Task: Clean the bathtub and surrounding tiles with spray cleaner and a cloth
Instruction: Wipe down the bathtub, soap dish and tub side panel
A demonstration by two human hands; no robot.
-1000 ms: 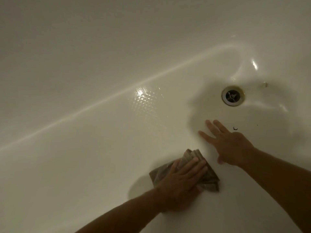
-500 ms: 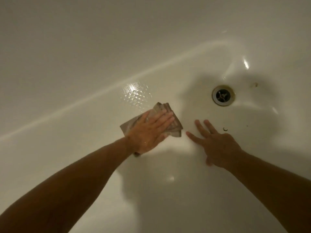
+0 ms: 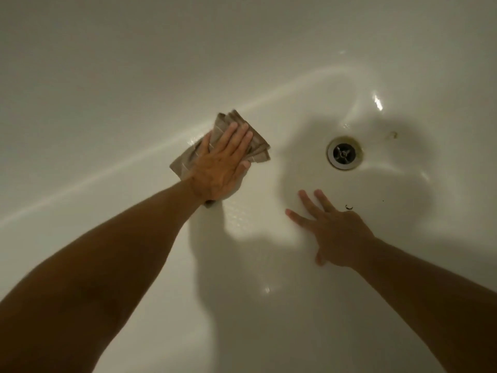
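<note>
I look down into a white bathtub (image 3: 134, 278). My left hand (image 3: 223, 162) lies flat, fingers together, pressing a folded brown cloth (image 3: 258, 146) onto the tub floor where it curves up into the far wall. My right hand (image 3: 330, 230) rests palm down on the floor with its fingers spread, holding nothing, just below and left of the drain (image 3: 344, 153). No spray bottle is in view.
The round metal drain has a yellowed rim. A small dark curled speck (image 3: 348, 207) lies near my right fingertips, and a faint stain (image 3: 392, 135) sits right of the drain. The tub's far wall (image 3: 161, 63) rises above the cloth.
My left hand has slid the cloth away from me, from the near floor beside my right hand up to the foot of the far wall. My right hand stays planted.
</note>
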